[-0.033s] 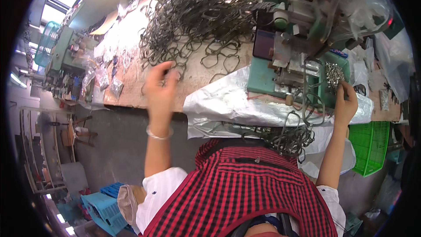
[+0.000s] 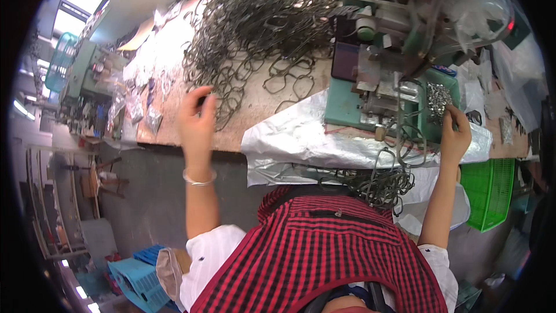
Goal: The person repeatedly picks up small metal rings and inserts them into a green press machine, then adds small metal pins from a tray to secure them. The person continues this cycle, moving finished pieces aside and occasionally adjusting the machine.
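Note:
My left hand [image 2: 197, 124] is raised over the table's front edge, beside a big heap of dark eyeglass frames [image 2: 260, 17]. Its thumb and fingers curve apart with nothing visible between them, slightly blurred. At the right, my right hand [image 2: 456, 133] reaches to a green tray [image 2: 431, 130] of small shiny metal parts [image 2: 438, 99]. Its thumb and finger are pinched at the edge of those parts; whatever is in the pinch is too small to make out. Several eyeglass frames [image 2: 410, 145] hang at the front of the green bench machine [image 2: 344, 104].
Silvery sheeting [image 2: 284, 133] covers the table edge before me, with more eyeglass frames [image 2: 382, 185] lying on it near my apron. A green plastic basket [image 2: 492, 194] stands at the right. Blue baskets [image 2: 136, 281] are at lower left. Another green machine [image 2: 78, 81] stands far left.
My left hand has moved left and slightly down, away from the loose eyeglass frames. My right hand stays at the small metal parts, almost unmoved.

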Demonstrator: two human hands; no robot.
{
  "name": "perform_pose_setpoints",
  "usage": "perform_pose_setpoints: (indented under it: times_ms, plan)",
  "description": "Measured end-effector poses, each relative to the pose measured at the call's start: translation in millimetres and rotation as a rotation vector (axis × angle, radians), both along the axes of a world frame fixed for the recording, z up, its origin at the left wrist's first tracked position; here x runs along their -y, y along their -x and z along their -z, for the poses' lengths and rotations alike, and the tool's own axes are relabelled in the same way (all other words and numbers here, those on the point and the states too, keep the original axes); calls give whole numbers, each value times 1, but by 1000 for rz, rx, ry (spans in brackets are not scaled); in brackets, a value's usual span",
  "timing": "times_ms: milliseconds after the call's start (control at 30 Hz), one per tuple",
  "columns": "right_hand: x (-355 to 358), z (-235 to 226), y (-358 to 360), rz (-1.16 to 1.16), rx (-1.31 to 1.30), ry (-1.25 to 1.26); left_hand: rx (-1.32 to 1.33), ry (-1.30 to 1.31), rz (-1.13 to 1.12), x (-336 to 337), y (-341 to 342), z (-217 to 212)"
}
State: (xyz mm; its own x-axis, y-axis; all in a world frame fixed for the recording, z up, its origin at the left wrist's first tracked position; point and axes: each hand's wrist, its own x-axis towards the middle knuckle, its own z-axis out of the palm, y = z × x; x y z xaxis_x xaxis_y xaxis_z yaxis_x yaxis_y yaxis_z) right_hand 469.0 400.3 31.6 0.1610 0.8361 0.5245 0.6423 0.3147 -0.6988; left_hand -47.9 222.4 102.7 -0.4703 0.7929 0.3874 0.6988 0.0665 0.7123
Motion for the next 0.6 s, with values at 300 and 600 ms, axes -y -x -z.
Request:
perform_pose_setpoints:
  times_ms: [300, 600]
  plan:
    - [-39, -27, 50, -103, 26, 56, -736, 411, 70, -31, 79, 13]
    - [29, -68, 38, -125, -218, 155, -564, 27, 118, -49, 70, 86]
